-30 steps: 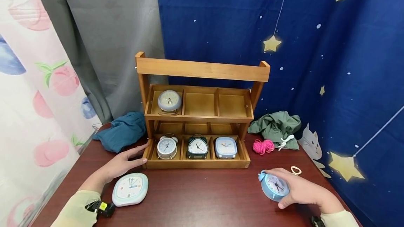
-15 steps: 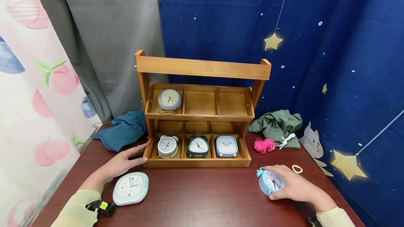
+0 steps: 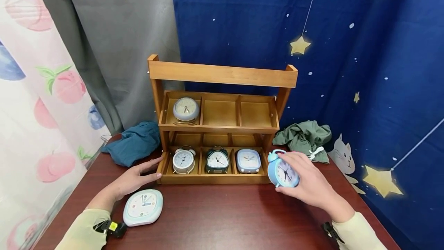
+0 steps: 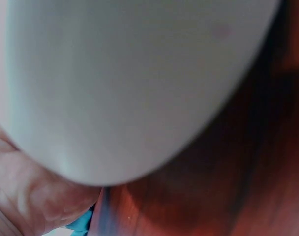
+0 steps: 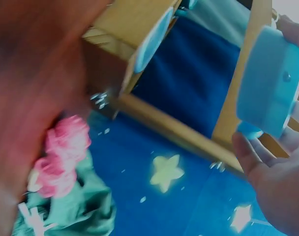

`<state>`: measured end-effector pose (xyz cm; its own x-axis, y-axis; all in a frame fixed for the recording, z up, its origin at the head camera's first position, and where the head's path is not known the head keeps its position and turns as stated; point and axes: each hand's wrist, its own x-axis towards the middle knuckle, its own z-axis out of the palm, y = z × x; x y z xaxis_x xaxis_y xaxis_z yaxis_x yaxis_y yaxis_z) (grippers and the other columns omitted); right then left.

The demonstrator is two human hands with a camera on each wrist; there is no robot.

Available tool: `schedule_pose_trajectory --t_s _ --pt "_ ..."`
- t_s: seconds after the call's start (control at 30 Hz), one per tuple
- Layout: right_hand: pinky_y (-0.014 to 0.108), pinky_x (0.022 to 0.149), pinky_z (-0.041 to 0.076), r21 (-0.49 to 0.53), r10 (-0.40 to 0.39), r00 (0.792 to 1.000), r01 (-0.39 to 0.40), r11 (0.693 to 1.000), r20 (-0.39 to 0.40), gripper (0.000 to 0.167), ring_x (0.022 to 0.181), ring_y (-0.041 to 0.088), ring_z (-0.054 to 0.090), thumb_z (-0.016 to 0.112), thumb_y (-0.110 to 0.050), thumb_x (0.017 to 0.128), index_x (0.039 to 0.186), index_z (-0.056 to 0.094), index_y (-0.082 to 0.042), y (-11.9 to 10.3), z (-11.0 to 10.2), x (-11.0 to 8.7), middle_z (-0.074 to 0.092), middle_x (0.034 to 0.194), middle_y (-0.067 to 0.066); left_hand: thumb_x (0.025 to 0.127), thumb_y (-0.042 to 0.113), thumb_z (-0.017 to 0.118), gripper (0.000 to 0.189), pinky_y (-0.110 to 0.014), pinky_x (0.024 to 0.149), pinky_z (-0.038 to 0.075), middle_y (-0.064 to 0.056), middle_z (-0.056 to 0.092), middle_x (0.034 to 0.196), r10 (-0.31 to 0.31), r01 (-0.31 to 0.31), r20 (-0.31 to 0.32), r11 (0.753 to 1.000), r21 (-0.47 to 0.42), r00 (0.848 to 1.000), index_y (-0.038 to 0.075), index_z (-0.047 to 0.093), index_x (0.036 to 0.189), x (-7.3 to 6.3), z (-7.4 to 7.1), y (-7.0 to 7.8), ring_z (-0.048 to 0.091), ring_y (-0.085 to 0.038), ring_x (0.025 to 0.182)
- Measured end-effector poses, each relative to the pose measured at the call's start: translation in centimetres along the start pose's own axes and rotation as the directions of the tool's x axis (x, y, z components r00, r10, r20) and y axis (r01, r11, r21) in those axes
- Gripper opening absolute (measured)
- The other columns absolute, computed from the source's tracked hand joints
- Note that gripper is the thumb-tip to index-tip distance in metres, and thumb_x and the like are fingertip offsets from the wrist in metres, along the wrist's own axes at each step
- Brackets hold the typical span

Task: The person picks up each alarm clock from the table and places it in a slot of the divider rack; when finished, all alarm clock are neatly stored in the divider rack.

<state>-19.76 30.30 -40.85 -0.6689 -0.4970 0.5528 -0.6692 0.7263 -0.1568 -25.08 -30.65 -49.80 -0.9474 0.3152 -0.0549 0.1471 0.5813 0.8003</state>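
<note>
My right hand [image 3: 311,181] grips a light blue twin-bell alarm clock [image 3: 285,173], raised off the table beside the lower right corner of the wooden rack [image 3: 222,74]. In the right wrist view, fingers surround that clock's blue body [image 5: 268,81]. My left hand [image 3: 129,183] lies with extended fingers against the rack's lower left side. Just in front of it is a mint square clock [image 3: 143,207], whose pale surface [image 4: 125,93] fills most of the left wrist view. The lower tier holds a white twin-bell clock [image 3: 183,161], a dark green triangular clock [image 3: 217,161] and a blue square clock [image 3: 248,161].
A round grey-blue clock [image 3: 186,108] stands in the upper tier's left compartment. Teal cloth [image 3: 135,144] lies left of the rack, green cloth [image 3: 305,138] right of it. Pink yarn [image 5: 66,157] shows near the green cloth in the right wrist view.
My right hand has lifted the light blue alarm clock from the right side of the table and carried it up and left towards the rack. The left hand has stayed in place.
</note>
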Motion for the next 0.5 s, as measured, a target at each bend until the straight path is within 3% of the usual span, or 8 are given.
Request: schedule_pose_trajectory --t_s 0.07,0.13,0.33,0.5 --pt "0.036 0.118 0.04 0.013 -0.039 0.999 0.039 0.999 -0.037 0.106 0.144 0.032 0.053 0.105 -0.046 0.07 0.16 0.061 -0.014 -0.5 0.0 1.7 0.065 0.152 0.003 0.106 0.054 0.074 0.081 -0.072 0.122 0.038 -0.02 0.036 0.178 -0.002 0.002 -0.001 1.0 0.001 1.0 0.026 0.04 0.175 0.0 0.0 0.0 0.031 -0.05 0.163" --pt "0.046 0.116 0.043 0.024 -0.066 0.996 0.068 0.997 -0.068 0.107 0.146 0.033 0.052 0.105 -0.047 0.07 0.161 0.06 -0.015 -1.0 0.1 3.4 0.065 0.153 0.004 0.106 0.054 0.074 0.081 -0.072 0.122 0.038 -0.02 0.037 0.177 -0.003 0.003 -0.002 1.0 0.005 1.0 0.027 0.04 0.175 0.0 0.1 0.0 0.032 -0.05 0.163" --pt "0.056 0.109 0.051 0.032 -0.113 0.985 0.118 0.992 -0.127 0.107 0.144 0.036 0.052 0.103 -0.047 0.072 0.164 0.057 -0.014 -2.5 0.0 8.8 0.065 0.152 0.007 0.107 0.053 0.073 0.081 -0.072 0.121 0.039 -0.021 0.038 0.177 0.011 -0.011 0.001 1.0 0.012 1.0 0.025 0.04 0.175 -0.1 0.1 0.3 0.034 -0.05 0.162" --pt "0.058 0.103 0.054 0.018 -0.136 0.98 0.14 0.99 -0.148 0.105 0.139 0.037 0.053 0.103 -0.048 0.074 0.163 0.057 -0.013 -3.8 0.2 13.1 0.065 0.15 0.01 0.107 0.051 0.074 0.081 -0.073 0.12 0.039 -0.022 0.039 0.176 0.014 -0.014 0.004 1.0 0.016 1.0 0.024 0.04 0.175 -0.2 0.1 0.6 0.035 -0.05 0.161"
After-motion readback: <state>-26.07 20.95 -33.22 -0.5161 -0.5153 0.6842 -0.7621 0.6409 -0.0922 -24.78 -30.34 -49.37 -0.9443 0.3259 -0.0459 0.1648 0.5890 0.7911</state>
